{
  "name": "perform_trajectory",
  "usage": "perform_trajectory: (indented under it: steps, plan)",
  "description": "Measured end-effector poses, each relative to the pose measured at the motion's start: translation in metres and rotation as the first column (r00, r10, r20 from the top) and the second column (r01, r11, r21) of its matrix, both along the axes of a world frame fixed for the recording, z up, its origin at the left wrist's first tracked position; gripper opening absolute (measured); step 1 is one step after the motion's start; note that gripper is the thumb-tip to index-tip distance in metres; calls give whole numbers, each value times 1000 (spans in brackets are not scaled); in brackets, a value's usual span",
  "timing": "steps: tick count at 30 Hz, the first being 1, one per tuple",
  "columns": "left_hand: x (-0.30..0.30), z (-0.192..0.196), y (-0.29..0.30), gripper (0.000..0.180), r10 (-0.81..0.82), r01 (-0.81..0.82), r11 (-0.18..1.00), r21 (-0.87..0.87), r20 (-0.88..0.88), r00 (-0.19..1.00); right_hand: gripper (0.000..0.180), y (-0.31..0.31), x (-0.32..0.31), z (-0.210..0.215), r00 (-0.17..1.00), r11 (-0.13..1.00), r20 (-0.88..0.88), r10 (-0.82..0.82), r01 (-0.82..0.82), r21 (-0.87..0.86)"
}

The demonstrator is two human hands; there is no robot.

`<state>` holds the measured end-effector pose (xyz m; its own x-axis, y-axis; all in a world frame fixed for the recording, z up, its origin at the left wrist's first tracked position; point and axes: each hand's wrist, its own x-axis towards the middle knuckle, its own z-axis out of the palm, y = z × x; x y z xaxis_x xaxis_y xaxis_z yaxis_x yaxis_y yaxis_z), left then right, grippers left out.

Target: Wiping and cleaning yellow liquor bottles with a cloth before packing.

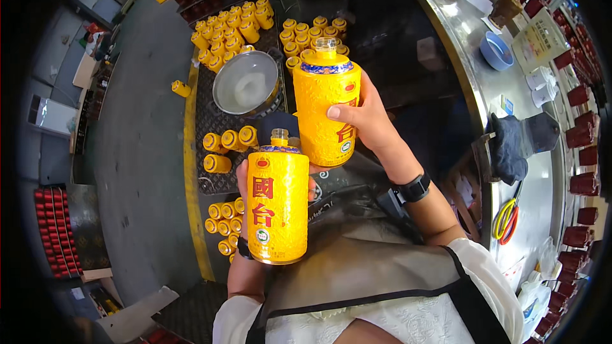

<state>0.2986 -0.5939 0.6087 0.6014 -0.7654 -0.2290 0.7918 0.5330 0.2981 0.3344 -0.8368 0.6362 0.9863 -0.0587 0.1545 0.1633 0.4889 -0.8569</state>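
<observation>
My left hand (242, 179) is wrapped round the back of a yellow bottle (293, 204) with red lettering and a clear neck that has no cap on it. Most of that hand is hidden behind the bottle. Farther out and a little to the right, my right hand (371, 114) grips a second yellow bottle (312, 105), thumb across its front. It has a blue patterned band at the shoulder and an uncapped clear neck. Both bottles are held upright, close together, the near one overlapping the far one's lower edge.
Ahead, a round metal basin (247, 83) stands on dark matting among several yellow bottles (248, 30). At the right runs a metal counter (460, 44) with a blue bowl (496, 51), scissors (505, 221) and a dark cloth (510, 146). Red items (56, 229) are stacked at far left.
</observation>
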Motion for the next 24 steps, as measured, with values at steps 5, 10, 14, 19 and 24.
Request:
perform_trajectory:
  steps: [5, 10, 14, 19, 24]
  plan:
    - [0, 0, 2, 107, -11, 10, 1000, 20, 51, 999, 78, 0, 1, -2, 1000, 1000, -3, -7, 7, 8]
    - [3, 11, -6, 113, 0, 4, 998, -57, 68, 998, 63, -4, 8, -15, 996, 987, -83, -36, 49, 153]
    - [-2, 20, -9, 117, -4, 7, 999, -46, 47, 999, 63, -1, 12, -27, 991, 969, -133, -10, 42, 242]
    - [-5, 19, -10, 114, -1, 11, 993, -114, 87, 996, 68, 0, 17, -37, 973, 965, -206, 108, -52, 258]
    - [-2, 24, -5, 103, 84, -83, 987, -138, 4, 996, 58, -5, 16, -29, 971, 941, -231, 59, 24, 339]
